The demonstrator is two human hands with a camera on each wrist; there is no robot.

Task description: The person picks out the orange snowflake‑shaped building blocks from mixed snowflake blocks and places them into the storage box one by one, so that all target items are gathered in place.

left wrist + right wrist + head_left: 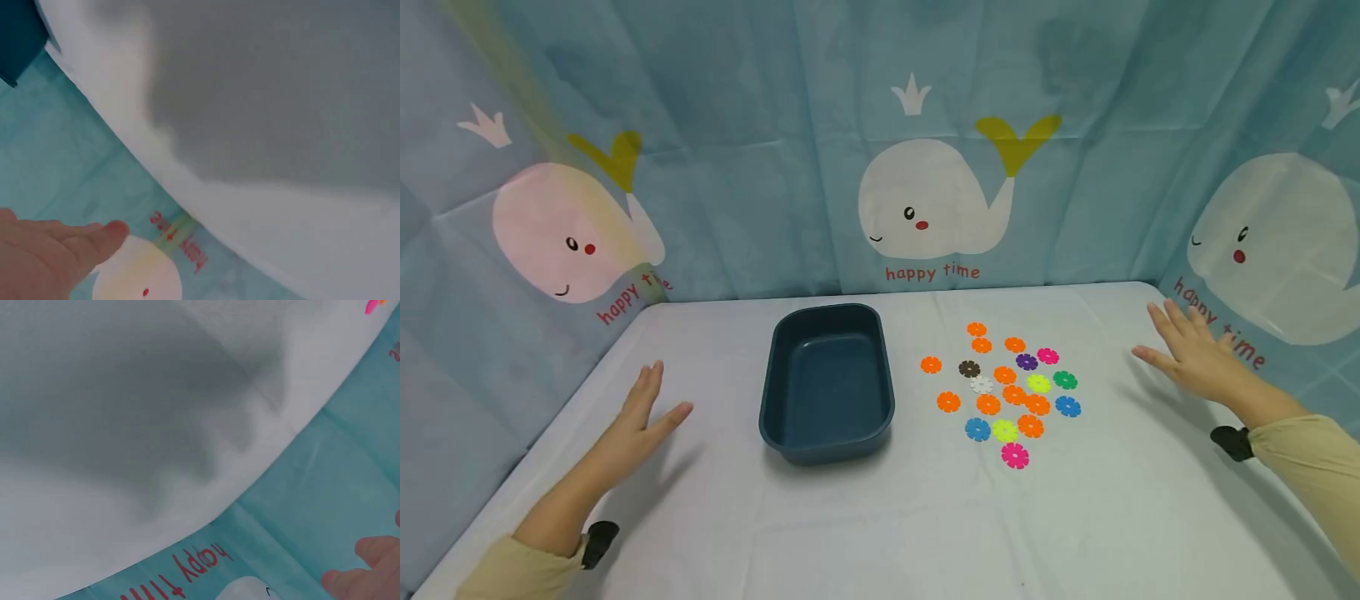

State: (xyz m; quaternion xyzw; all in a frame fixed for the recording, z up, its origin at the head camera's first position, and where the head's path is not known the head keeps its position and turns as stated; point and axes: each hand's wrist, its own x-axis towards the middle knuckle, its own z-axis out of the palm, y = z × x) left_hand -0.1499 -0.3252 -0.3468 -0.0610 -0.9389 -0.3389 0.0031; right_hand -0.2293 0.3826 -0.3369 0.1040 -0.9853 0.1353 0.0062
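Observation:
My left hand (631, 433) hovers over the left part of the table, fingers straight and thumb apart, holding nothing. To its right stands a dark blue rectangular bin (826, 383) with bare inside walls and floor. On the other side, my right hand (1197, 354) is spread in the air above the table's right edge, also holding nothing. Between the bin and that hand lie several flat notched plastic discs, many of them orange (948, 402), with pink (1015, 456), blue (1067, 407), green (1065, 380), yellow (1039, 383), purple (1027, 362), white (981, 384) and brown (969, 368) ones among them.
A white cloth covers the table (865, 533). Behind it and along both sides hangs a light blue curtain (737, 167) printed with whales and red lettering. Each wrist wears a small black device, the left one (600, 543) just past the sleeve.

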